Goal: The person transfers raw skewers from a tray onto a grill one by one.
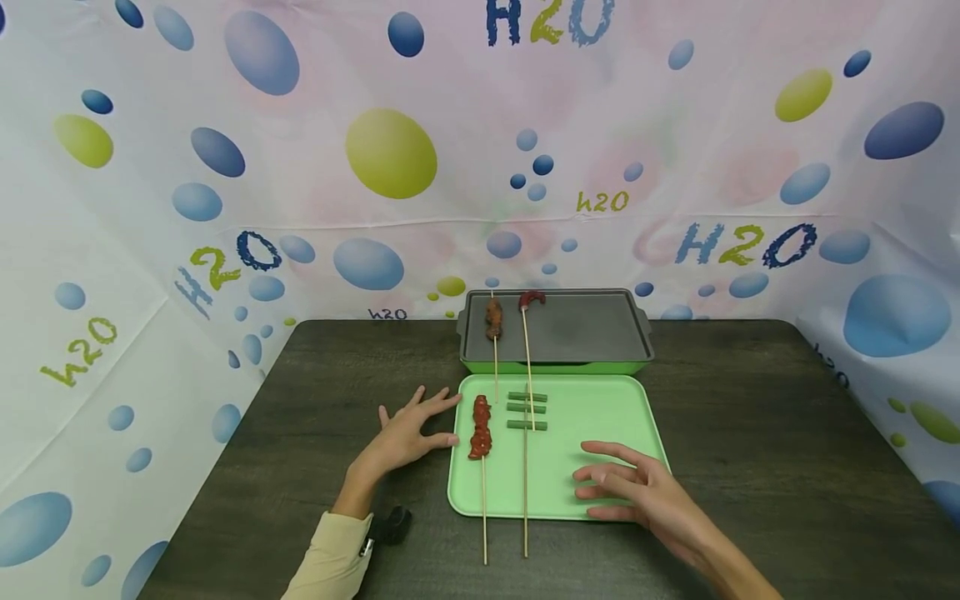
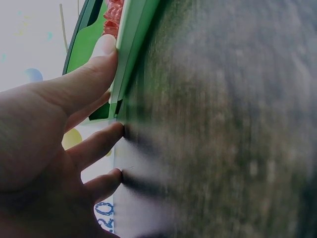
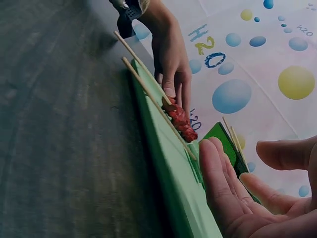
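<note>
My left hand (image 1: 408, 433) lies with spread, fairly straight fingers at the left edge of the light green tray (image 1: 600, 400); its thumb touches the rim. Just right of that thumb, a skewer of red glazed meat (image 1: 481, 429) lies on the tray, its bare stick pointing towards me. Beside it is a skewer with several short green stalk pieces (image 1: 527, 425). Over the tray's right part hovers my right hand (image 1: 637, 492), fingers loosely bent and apart, holding nothing. In the right wrist view, the red meat (image 3: 182, 121) shows beyond the right fingertips.
Behind the tray stands a dark grill pan (image 1: 592, 325) with a green base. On it lie a skewer of brown meat (image 1: 493, 319) and a skewer tipped with a curled dark red piece (image 1: 531, 298); their sticks reach over the tray. A printed cloth (image 1: 465, 225) hangs behind the dark table (image 1: 750, 433).
</note>
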`<state>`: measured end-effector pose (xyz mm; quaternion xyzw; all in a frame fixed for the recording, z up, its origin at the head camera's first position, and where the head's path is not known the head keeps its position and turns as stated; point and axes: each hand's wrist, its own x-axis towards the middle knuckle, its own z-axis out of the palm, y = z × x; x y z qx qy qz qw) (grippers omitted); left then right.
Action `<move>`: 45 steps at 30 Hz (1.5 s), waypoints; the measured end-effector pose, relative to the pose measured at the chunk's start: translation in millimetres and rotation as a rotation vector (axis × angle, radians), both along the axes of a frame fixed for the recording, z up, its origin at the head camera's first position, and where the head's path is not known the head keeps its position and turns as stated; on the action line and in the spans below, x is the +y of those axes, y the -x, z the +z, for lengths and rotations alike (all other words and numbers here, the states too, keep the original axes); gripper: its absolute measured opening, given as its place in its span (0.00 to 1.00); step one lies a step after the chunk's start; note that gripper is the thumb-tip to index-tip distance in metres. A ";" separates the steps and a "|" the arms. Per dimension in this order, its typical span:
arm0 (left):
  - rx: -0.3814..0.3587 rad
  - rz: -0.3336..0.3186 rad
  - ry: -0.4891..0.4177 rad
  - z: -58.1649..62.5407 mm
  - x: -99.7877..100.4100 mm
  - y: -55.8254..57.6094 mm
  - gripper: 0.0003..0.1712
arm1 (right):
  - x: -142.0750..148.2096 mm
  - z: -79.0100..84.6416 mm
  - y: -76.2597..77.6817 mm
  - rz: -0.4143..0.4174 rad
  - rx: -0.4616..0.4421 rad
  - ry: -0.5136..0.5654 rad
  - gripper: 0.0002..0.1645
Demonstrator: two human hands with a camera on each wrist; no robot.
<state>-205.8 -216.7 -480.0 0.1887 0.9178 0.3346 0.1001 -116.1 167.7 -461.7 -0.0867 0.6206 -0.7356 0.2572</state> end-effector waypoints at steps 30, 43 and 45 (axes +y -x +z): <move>0.017 -0.004 0.001 -0.2 0.3 1.0 0.41 | -23.3 -28.6 -30.7 0.175 -0.210 0.189 0.35; 0.013 0.004 0.010 -0.8 0.6 2.0 0.41 | -46.5 -36.4 -24.8 0.190 -0.339 0.362 0.38; 0.014 0.003 0.009 -1.1 0.8 2.5 0.41 | -48.2 -36.2 -23.9 0.188 -0.360 0.386 0.38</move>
